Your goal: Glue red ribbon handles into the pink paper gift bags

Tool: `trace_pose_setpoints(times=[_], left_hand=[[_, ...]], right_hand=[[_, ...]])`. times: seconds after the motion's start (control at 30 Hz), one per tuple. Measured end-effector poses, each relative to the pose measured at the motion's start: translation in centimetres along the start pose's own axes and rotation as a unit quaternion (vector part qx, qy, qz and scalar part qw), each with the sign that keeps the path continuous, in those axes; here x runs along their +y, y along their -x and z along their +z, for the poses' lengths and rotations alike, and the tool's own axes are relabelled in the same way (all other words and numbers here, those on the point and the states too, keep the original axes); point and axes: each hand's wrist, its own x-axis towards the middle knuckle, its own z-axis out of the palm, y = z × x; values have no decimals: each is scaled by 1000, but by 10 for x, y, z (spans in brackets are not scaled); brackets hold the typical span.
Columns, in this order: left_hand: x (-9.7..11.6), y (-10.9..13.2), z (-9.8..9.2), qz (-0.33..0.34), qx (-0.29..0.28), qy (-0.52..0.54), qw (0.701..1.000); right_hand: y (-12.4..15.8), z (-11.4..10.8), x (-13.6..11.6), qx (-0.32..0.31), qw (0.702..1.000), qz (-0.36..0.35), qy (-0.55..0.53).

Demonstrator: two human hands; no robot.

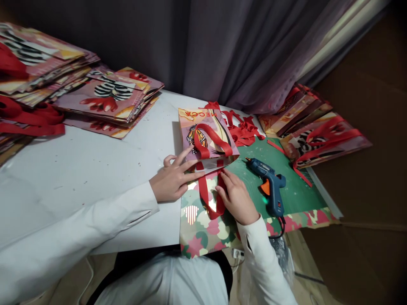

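Note:
A flat pink paper gift bag with a butterfly print and red ribbon handles lies in front of me on the white table. My left hand rests on its near edge, fingers stretched out and pressing the paper flat. My right hand presses fingertips on a red ribbon handle that lies over a shiny floral sheet. Neither hand grips anything.
A blue hot glue gun lies on a green cutting mat just right of my right hand. Loose red ribbons are piled behind it. Stacks of printed bags sit at far left and at right. A dark curtain hangs behind.

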Motion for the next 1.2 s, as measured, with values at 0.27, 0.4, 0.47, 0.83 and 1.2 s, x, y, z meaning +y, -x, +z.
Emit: trace_pose_setpoints(times=[0.27, 0.4, 0.47, 0.83, 1.2], left_hand=[[-4, 0, -1, 20, -5, -6, 1000], [-4, 0, -1, 21, 1, -19, 1000], [-4, 0, -1, 21, 2, -21, 1000], [-4, 0, 1, 16, 0, 3, 1000], [-4, 1, 2, 17, 3, 17, 1000]], right_hand=[[-6, 6, 11, -21, 997, -36, 64], [-7, -3, 16, -16, 995, -66, 71], [-9, -10, 15, -7, 994, -80, 76], [-56, -35, -7, -154, 958, 35, 239], [-17, -46, 16, 28, 996, 88, 0]])
